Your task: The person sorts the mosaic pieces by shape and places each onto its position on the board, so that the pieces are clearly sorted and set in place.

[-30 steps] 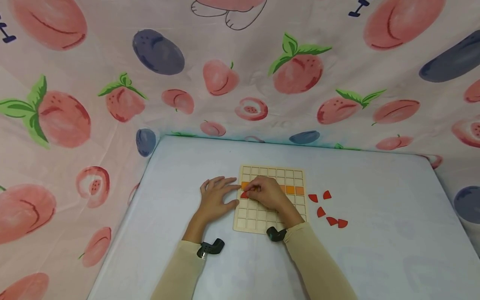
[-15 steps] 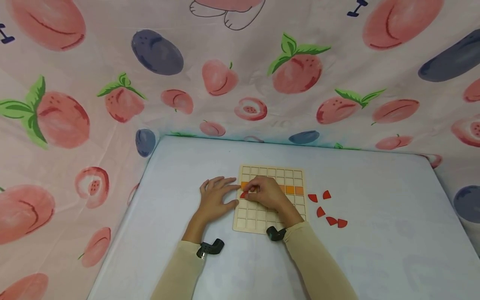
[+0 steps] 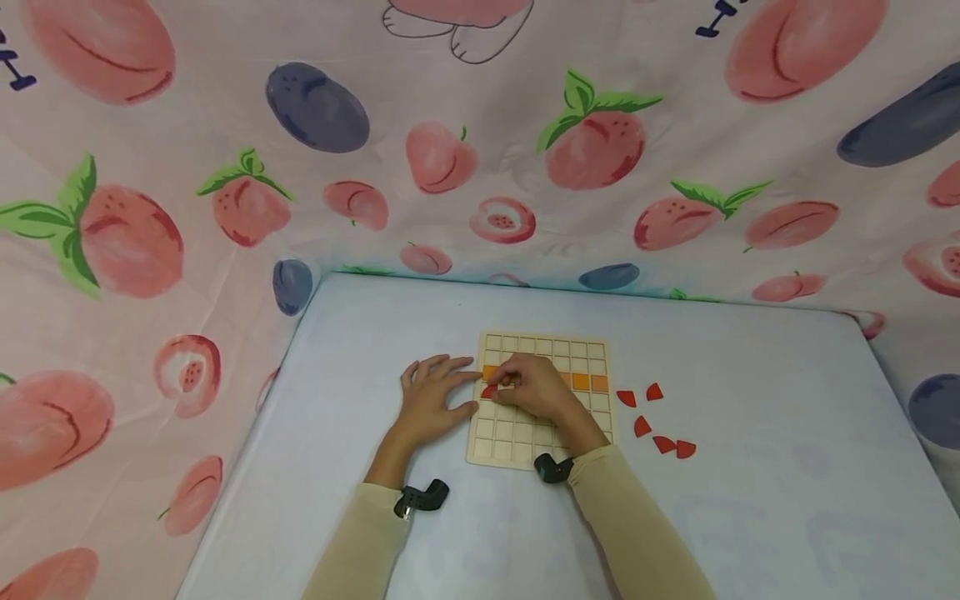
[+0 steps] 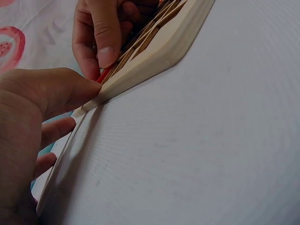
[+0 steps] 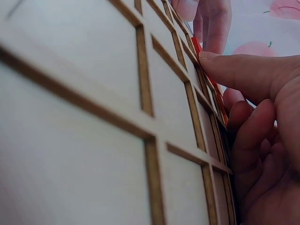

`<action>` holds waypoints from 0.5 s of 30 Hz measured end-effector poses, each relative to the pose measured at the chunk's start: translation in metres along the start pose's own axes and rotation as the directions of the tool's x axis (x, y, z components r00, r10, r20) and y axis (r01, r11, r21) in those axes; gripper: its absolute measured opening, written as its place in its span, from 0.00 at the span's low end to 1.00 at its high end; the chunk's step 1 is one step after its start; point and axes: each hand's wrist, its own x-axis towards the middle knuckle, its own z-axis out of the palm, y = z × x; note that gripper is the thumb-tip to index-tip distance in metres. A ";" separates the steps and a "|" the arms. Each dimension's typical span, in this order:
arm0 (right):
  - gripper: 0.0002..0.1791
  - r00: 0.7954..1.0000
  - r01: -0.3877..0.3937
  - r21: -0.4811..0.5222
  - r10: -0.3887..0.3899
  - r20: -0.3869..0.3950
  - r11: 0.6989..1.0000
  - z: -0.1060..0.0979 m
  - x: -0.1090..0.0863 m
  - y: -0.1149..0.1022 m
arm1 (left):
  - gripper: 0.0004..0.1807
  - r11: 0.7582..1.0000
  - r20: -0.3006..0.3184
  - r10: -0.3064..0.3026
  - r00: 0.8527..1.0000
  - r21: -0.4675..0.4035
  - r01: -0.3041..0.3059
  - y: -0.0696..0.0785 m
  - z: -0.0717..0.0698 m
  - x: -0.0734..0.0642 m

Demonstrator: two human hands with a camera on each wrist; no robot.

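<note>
A pale wooden grid board (image 3: 504, 450) lies on the table, with a row of orange squares (image 3: 581, 382) set across it. My right hand (image 3: 536, 388) is over the board and holds a red quarter-circle piece (image 3: 488, 392) between thumb and fingers at the left side, just below the orange row. In the right wrist view the thumb touches the red piece (image 5: 197, 44), and the other fingers are curled. Spread and fairly straight, the fingers of my left hand (image 3: 429, 400) touch the board's left edge. Part of the orange row is hidden under the right hand.
Several loose red quarter-circle pieces (image 3: 642, 426) lie to the right of the board on the white table (image 3: 787, 467). A fruit-patterned cloth (image 3: 510, 125) hangs behind the table and along its left side. Each wrist wears a black camera (image 3: 423, 497).
Both hands stay in nearly the same place. The right fingers shift only slightly on the red piece, and the head view tilts a little.
</note>
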 end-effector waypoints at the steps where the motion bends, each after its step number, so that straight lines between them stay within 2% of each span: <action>1: 0.09 1.000 -0.002 -0.001 0.002 0.001 1.000 0.000 0.000 0.000 | 0.25 1.000 -0.001 0.001 1.000 0.000 -0.001 0.000 0.000 0.000; 8: 0.11 1.000 -0.001 -0.011 0.002 0.015 1.000 0.000 0.000 0.001 | 0.25 1.000 -0.008 0.008 1.000 -0.011 -0.008 -0.001 0.001 -0.001; 15: 0.13 0.999 -0.030 0.102 0.026 0.044 0.994 -0.009 -0.007 0.007 | 0.24 1.000 -0.021 0.015 1.000 0.009 -0.015 0.000 0.001 -0.001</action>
